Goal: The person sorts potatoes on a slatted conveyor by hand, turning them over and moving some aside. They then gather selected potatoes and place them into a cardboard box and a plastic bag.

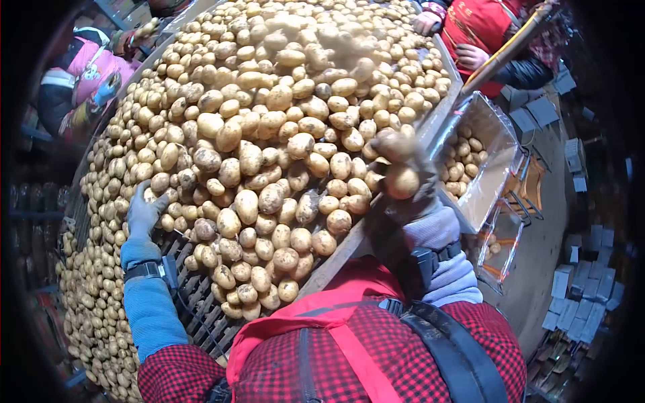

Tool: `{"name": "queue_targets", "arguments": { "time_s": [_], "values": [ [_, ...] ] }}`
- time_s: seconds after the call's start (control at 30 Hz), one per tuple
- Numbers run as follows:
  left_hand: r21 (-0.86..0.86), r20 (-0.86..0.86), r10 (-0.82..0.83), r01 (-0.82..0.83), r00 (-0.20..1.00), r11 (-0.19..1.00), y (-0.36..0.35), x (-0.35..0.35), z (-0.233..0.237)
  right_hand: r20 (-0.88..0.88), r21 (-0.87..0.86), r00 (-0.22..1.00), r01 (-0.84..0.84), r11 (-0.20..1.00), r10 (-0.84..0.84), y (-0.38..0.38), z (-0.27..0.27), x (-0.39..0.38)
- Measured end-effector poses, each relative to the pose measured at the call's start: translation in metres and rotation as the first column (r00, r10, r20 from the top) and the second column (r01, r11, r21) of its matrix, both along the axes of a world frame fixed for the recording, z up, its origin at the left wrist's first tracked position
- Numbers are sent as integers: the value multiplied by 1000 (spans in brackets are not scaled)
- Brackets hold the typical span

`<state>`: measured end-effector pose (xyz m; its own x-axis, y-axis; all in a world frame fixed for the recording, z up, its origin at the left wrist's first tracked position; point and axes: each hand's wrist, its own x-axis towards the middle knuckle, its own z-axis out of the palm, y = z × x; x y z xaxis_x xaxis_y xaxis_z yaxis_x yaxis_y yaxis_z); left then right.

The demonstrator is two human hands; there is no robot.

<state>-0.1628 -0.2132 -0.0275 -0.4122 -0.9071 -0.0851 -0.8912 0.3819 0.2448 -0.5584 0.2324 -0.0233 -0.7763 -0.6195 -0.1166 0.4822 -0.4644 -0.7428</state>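
A big heap of potatoes covers the slatted sorting table in front of me. My left hand, in a pale grey-blue glove, lies at the heap's left side. Its thumb and fingers are apart, touching the potatoes there. My right hand, in a dark glove and smeared by motion, is over the table's right edge. It holds a potato, and a second, blurred potato shows just above. Most of the right fingers are hidden behind these.
To the right stands a plastic-lined box partly filled with potatoes. A person in a red apron is at the far right edge, near a wooden pole. Another person in pink works at the left. Stacked cartons stand at the lower right.
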Motion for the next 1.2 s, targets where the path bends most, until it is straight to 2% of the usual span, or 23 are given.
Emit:
{"name": "queue_targets", "arguments": {
  "time_s": [0.03,0.1,0.17,0.23,0.27,0.3,0.37,0.43,0.5,0.53,0.57,0.6,0.63,0.7,0.77,0.83,0.87,0.93,0.97,1.0,1.1,1.17,1.2],
  "values": [
    [-3,-17,-19,19,1000,1000,0,1,-1,12,-69,1000,-5,998,5,24,-18,-19],
    [-8,-22,-17,17,1000,1000,0,3,-4,-222,76,953,228,971,-207,61,-47,-47],
    [-12,-29,-12,12,1000,1000,-5,8,-11,154,-14,973,176,984,-172,110,-62,-83],
    [-32,-93,-34,31,995,999,-13,16,-22,283,-53,942,205,977,-182,144,-81,-111],
    [-25,-102,-27,25,994,999,-12,14,-21,244,166,895,341,925,-374,144,-69,-110],
    [-28,-101,-23,20,995,999,-9,12,-23,220,232,871,389,891,-438,150,-69,-116],
    [-120,-26,84,-87,996,989,-6,11,-25,-278,600,865,495,628,-417,160,-86,-131],
    [-200,-158,-28,-4,987,980,-36,39,-66,-655,605,747,610,512,-115,196,-144,-177],
    [-228,-123,130,-156,984,961,2,18,-41,-335,363,914,349,864,-228,186,-126,-163],
    [-221,-176,204,-241,963,945,18,6,-30,-256,379,946,287,880,-199,159,-94,-146],
    [-222,-432,41,-150,901,963,11,15,-42,-184,392,967,236,889,-176,126,-55,-119],
    [-100,-627,109,-219,771,971,34,-6,-28,-156,318,981,157,935,-112,102,-32,-97],
    [-154,-647,41,-184,762,971,37,-13,-31,-176,260,984,58,964,-12,84,-20,-83],
    [437,-793,385,1,471,899,109,-65,37,-118,189,972,-178,966,202,44,-2,-49],
    [333,-872,206,230,444,914,145,-96,48,5,214,920,-384,898,392,8,23,-6],
    [307,-916,97,525,389,794,193,-134,68,82,54,844,-535,843,531,-21,24,28],
    [318,-914,76,586,399,745,217,-151,79,86,-93,778,-616,782,622,-29,13,35],
    [274,-886,-92,675,454,685,235,-168,85,227,-134,788,-558,819,573,-34,14,50],
    [46,-806,-350,640,478,767,228,-175,76,326,-177,792,-486,856,517,-28,19,51],
    [-44,-669,-459,585,585,810,224,-178,75,294,-165,800,-496,852,523,-18,3,39],
    [-352,-291,-629,530,721,771,179,-172,21,221,-198,821,-491,848,527,32,-31,5],
    [-389,-57,-685,616,727,685,157,-153,-14,58,-39,996,-66,997,69,62,-37,13],
    [-387,-61,-699,629,712,675,152,-152,-23,117,-141,973,-181,973,198,91,-39,-4]
  ]
}}
